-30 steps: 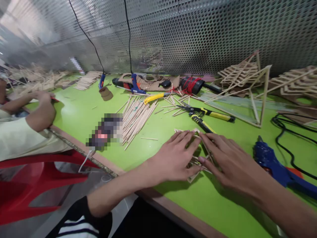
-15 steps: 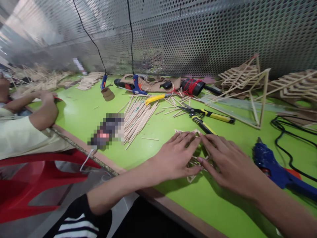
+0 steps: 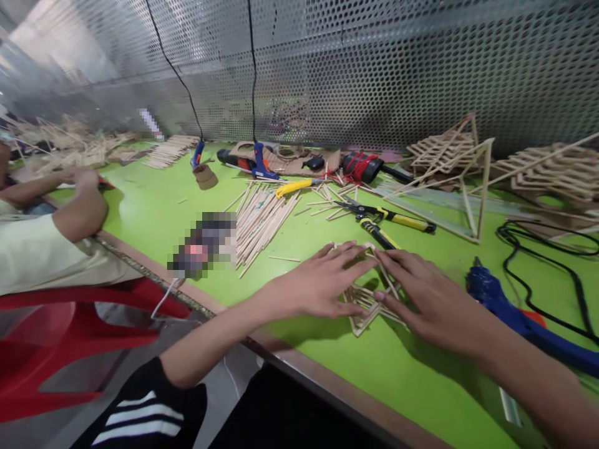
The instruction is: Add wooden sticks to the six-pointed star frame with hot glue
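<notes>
Perforated metal wall (image 3: 397, 68) behind, green table (image 3: 154, 212) with brown edge, red plastic chair (image 3: 70, 337) at left

Lying flat on the stick frame (image 3: 364, 307), left hand (image 3: 322, 284) beside right hand (image 3: 428, 299); cutters (image 3: 390, 216) behind, glue gun (image 3: 503, 305) at right, stick pile (image 3: 259, 221) at left

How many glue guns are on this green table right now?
3: one blue glue gun lying beside the right hand, one standing at the back under a hanging cord, and one left of it by the brown cup. Clutter may hide more.
</notes>
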A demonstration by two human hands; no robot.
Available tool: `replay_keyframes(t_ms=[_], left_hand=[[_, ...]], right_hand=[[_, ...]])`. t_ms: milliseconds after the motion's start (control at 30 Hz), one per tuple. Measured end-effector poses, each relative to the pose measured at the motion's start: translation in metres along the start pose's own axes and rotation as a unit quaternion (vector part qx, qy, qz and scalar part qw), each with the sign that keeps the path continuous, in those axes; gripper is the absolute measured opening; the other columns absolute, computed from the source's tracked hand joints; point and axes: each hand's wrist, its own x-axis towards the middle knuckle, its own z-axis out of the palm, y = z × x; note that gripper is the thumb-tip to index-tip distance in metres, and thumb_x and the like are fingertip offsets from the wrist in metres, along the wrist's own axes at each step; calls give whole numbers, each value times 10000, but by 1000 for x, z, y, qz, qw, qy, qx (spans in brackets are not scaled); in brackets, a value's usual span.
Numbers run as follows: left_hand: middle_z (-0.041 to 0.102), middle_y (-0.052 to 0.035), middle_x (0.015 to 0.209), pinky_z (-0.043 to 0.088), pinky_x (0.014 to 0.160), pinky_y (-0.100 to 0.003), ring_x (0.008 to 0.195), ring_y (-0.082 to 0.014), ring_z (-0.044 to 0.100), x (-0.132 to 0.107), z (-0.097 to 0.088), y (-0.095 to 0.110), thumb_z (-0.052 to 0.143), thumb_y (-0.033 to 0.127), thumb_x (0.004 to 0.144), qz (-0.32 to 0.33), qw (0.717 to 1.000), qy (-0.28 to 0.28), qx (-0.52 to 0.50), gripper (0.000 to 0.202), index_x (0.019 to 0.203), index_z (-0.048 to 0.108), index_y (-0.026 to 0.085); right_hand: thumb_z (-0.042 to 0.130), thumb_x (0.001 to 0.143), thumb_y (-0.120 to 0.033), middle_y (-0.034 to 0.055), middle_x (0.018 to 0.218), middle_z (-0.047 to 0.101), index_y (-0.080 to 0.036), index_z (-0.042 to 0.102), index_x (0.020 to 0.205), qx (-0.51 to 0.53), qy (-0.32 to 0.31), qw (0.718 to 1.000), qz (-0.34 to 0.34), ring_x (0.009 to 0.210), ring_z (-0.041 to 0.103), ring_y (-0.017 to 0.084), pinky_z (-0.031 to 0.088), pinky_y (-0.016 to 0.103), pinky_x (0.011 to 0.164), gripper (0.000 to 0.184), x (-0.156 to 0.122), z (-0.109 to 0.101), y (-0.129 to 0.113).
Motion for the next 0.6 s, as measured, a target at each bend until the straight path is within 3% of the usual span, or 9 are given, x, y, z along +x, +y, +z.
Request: replay_keyframes(t_ms=[167, 367, 500, 600], left_hand=[[86, -85, 1706, 53, 1308, -485, 1587, -261, 46, 6, -10, -6, 529, 578, 974, 30, 1000, -7, 0, 833, 1621, 156, 207], [270, -84, 1671, 170, 1315, -448, 1570, -233, 198, 18, -20, -30, 659, 315, 952, 94, 995, 33, -20, 763, 1593, 258, 215], [336, -57, 1646, 230, 1307, -447, 1557, -228, 248, 19, -15, -43, 615, 413, 970, 105, 991, 42, -71, 712, 1584, 289, 256], [299, -56, 1660, 226, 1304, -463, 1560, -244, 237, 16, -11, -47, 576, 491, 975, 82, 993, 30, -85, 741, 1599, 251, 260]], right_hand=[[398, 1016, -466, 203, 1369, 531, -95, 354, 1513, 10, -6, 1000, 20, 1229, 550, 337, 503, 516, 1006, 621, -4, 1, -3], [397, 1028, -427, 188, 1383, 509, -117, 305, 1542, 21, -12, 999, 39, 1249, 527, 314, 510, 510, 1019, 607, -7, -3, -7], [415, 1026, -399, 204, 1368, 498, -84, 326, 1528, 12, -2, 999, 38, 1248, 504, 332, 505, 535, 1013, 599, -8, -1, -11], [408, 1026, -373, 215, 1353, 498, -59, 338, 1514, 5, 3, 999, 34, 1247, 493, 343, 508, 547, 999, 584, -8, -1, -13]])
